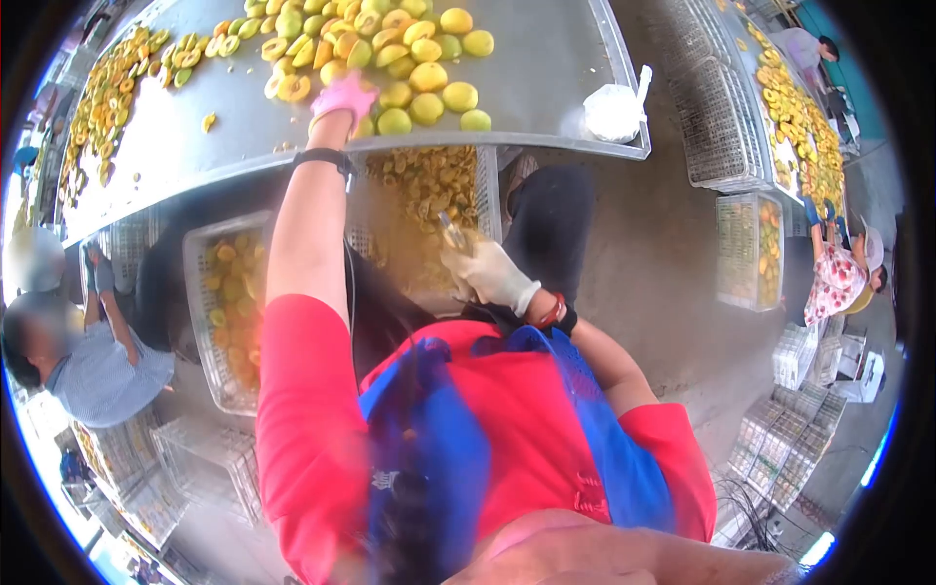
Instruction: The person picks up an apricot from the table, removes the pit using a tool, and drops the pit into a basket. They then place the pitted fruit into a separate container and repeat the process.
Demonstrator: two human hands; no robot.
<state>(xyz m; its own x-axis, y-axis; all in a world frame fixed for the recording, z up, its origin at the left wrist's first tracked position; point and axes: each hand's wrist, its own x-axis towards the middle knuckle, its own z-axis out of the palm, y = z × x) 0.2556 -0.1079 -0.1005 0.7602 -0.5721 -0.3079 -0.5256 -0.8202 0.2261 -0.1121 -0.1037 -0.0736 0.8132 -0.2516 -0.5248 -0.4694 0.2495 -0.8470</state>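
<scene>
My left hand (343, 99), in a pink glove, reaches over the metal table's near edge with its fingers spread against the pile of whole yellow-green fruit (427, 76), which look like peaches or apricots. Part of the fruit is hidden behind that hand. Lower down, in front of my body, my right hand (487, 275) wears a whitish glove and is closed around a short metal tool (452, 230), whose exact kind is blurred. Beneath the tool a crate (485, 190) holds many cut fruit pieces (419, 185) between my knees.
Halved fruit (102, 107) lies along the left of the metal table (224, 127). A white bundle (612, 112) sits at its right corner. A crate of fruit (200, 322) stands left of my leg. Stacked crates (721, 122) and co-workers (843, 278) are on both sides.
</scene>
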